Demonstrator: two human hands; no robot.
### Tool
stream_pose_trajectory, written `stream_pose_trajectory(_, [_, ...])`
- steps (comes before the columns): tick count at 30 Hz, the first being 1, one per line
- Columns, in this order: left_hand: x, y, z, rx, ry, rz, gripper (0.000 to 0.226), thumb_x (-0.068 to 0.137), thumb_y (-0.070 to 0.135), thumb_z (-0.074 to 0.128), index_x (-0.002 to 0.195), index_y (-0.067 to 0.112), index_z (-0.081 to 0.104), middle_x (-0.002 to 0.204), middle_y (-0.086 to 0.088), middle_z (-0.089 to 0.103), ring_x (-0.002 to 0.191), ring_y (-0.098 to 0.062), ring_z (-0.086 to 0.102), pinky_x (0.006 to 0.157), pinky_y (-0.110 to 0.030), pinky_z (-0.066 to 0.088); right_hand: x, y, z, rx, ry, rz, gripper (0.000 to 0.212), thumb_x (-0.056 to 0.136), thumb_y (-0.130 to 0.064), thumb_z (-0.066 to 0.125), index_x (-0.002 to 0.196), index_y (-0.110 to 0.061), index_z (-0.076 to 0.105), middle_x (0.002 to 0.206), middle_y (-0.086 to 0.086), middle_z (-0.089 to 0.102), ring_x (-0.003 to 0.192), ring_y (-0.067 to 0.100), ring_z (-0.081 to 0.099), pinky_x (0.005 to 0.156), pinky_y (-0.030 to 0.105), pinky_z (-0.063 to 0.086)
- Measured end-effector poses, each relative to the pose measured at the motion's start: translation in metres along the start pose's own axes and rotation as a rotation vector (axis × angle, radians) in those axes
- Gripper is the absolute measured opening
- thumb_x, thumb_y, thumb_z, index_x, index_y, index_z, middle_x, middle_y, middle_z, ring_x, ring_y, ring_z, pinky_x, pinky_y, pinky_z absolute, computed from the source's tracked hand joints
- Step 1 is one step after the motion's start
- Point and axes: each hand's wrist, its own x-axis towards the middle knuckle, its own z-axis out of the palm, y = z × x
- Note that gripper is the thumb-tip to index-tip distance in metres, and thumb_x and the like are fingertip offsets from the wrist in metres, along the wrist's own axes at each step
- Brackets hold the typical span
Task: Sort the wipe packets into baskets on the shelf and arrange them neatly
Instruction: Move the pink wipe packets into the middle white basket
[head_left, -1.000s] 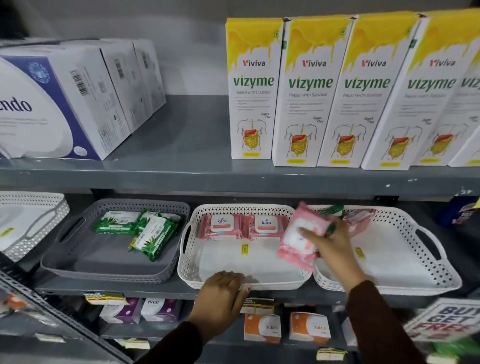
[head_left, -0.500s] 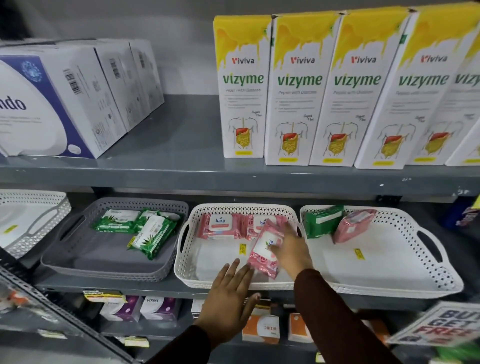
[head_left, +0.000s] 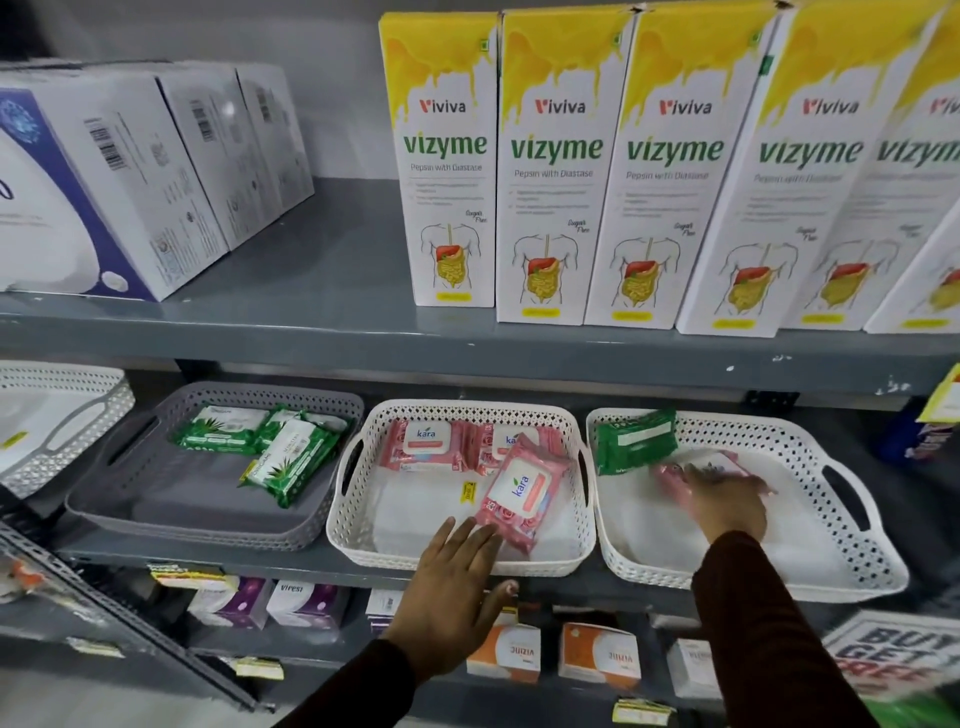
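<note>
Three baskets sit in a row on the middle shelf. The grey basket, at 9 o'clock, holds green packets. The middle basket holds two pink packets along its back wall and a third, the tilted packet, lying askew at its 3 o'clock side. The left hand hovers at that basket's front rim, fingers spread wide, holding nothing, its fingertips just beside the tilted packet. In the right basket, at 3 o'clock, the right hand lies over a blurred pink packet; whether it grips it I cannot tell. A green pack leans at that basket's back left corner.
</note>
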Motion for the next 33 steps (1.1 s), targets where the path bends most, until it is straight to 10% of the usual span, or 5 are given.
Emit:
stream_pose_trajectory(7, [-0.003,-0.001,-0.002,-0.052,0.017,0.011,0.051,0.101,0.048,0.035,0.136,0.016,0.053,0.137,-0.002,0.058,0.13,-0.022,0.049,0.118,-0.034,0.016,0.024,-0.001,-0.02,0.065,-0.08,0.07,0.116,0.07,-0.022,0.088,0.156,-0.021,0.009,0.149,0.028,0.038,0.131,0.048,0.045,0.108,0.052,0.04])
stream_pose_trajectory(15, [-0.008,-0.021,-0.008,-0.106,-0.001,0.002,0.065,0.101,0.058,0.012,0.147,0.02,0.039,0.15,0.001,0.044,0.143,-0.018,0.027,0.118,-0.037,0.014,0.006,-0.005,-0.026,-0.465,-0.115,-0.02,0.095,0.05,-0.071,0.08,0.124,-0.014,0.061,0.129,0.02,0.061,0.119,0.04,0.052,0.099,0.048,0.037])
stream_pose_trajectory(22, [-0.03,-0.061,-0.016,-0.062,-0.02,-0.054,0.06,0.103,0.053,0.021,0.149,0.016,0.034,0.151,-0.001,0.041,0.144,-0.018,0.024,0.116,-0.037,0.011,-0.039,-0.014,-0.009,0.038,0.275,-0.272,0.092,0.049,-0.092,0.064,0.091,-0.01,0.07,0.095,0.016,0.071,0.093,0.037,0.065,0.083,0.045,0.055])
stream_pose_trajectory(26, [-0.042,-0.083,-0.016,-0.068,0.007,-0.117,0.062,0.103,0.052,0.021,0.151,0.013,0.031,0.155,-0.001,0.033,0.146,-0.018,0.021,0.117,-0.038,0.013,-0.104,-0.053,0.026,0.176,0.007,-0.607,0.057,0.055,-0.065,0.084,0.09,-0.022,0.07,0.091,-0.001,0.072,0.085,0.023,0.07,0.073,0.04,0.059])
stream_pose_trajectory(33, [-0.05,-0.1,-0.017,-0.11,0.022,-0.107,0.067,0.102,0.049,0.029,0.154,0.007,0.017,0.16,-0.008,0.021,0.148,-0.018,0.011,0.115,-0.037,0.016,-0.198,-0.1,0.124,-0.179,-0.343,-0.818,0.07,0.064,-0.052,0.085,0.121,-0.021,0.058,0.112,-0.001,0.057,0.103,0.015,0.05,0.072,0.019,0.041])
